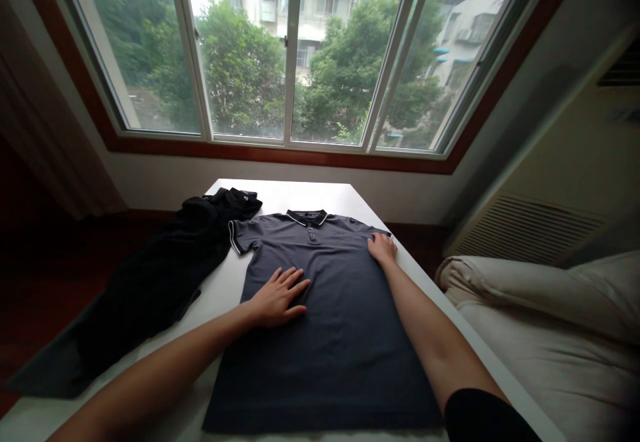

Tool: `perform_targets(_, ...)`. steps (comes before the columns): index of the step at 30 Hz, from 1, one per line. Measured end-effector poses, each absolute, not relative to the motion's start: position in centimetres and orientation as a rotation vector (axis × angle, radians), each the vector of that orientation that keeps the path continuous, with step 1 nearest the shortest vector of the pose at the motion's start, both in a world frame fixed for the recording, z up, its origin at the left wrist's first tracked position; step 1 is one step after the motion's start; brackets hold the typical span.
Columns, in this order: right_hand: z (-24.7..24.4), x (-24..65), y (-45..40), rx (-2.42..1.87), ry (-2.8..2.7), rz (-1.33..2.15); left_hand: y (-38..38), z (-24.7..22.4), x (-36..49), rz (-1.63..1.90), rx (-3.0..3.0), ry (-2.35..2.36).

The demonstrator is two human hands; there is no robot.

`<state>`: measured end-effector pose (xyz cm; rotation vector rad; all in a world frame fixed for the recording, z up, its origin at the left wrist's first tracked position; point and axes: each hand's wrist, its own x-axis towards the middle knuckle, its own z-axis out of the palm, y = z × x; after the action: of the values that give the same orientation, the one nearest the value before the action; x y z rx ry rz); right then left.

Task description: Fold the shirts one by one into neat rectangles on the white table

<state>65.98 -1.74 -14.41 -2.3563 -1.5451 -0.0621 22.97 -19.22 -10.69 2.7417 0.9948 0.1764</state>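
A dark grey-blue polo shirt (335, 349) lies spread front side up, its collar toward the window and its hem toward me. The collar is black with a white edge, and a short button placket runs below it. My left hand (281, 297) rests flat on the shirt's chest, fingers spread. At the sleeve on the right side, my right hand (383, 249) lies on the cloth near the table edge, its fingers bent over the fabric. Whether those fingers pinch the sleeve is hard to make out. The left-side sleeve, with white-striped cuff, lies stretched out.
Under the shirt is a white table (310, 193). A heap of black clothes (165, 269) covers its left side and hangs over the edge. A beige sofa (550, 335) stands close on the right. Beyond the table is a wide window (287, 62).
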Motion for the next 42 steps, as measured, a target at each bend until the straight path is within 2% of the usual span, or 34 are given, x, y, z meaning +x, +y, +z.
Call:
perform_targets(5, -14.5, 68.6, -2.6, -2.461, -1.396, -0.105, -18.3, -10.5, 22.5, 0.152, 2.698, 1.095)
perform_targets(9, -13.8, 69.7, -2.8, -2.428, -1.598, -0.084, -19.4, -8.9, 24.2, 0.168, 2.746, 1.046)
perform_targets(17, -12.1, 70.1, -2.9, -2.357, -1.592, -0.009, -29.1, -6.7, 33.5, 0.173, 2.883, 0.150)
perform_targets(22, -10.9, 69.5, -2.6, -2.432, -1.429, 0.161, -33.1, -7.3, 34.8, 0.196, 2.912, -0.058)
perform_targets(27, -11.4, 69.7, -2.5, -2.506, -1.351, 0.003, -33.3, -6.9, 34.1, 0.173, 2.907, -0.060)
perform_targets(34, -10.8, 68.7, -2.6, -2.381, -1.259, 0.119, -33.0, -6.7, 34.5, 0.206, 2.736, 0.020)
perform_targets(42, -8.7, 66.7, -1.5, -2.229, -1.356, 0.093, -30.8, -6.6, 33.4, 0.210, 2.699, 0.296)
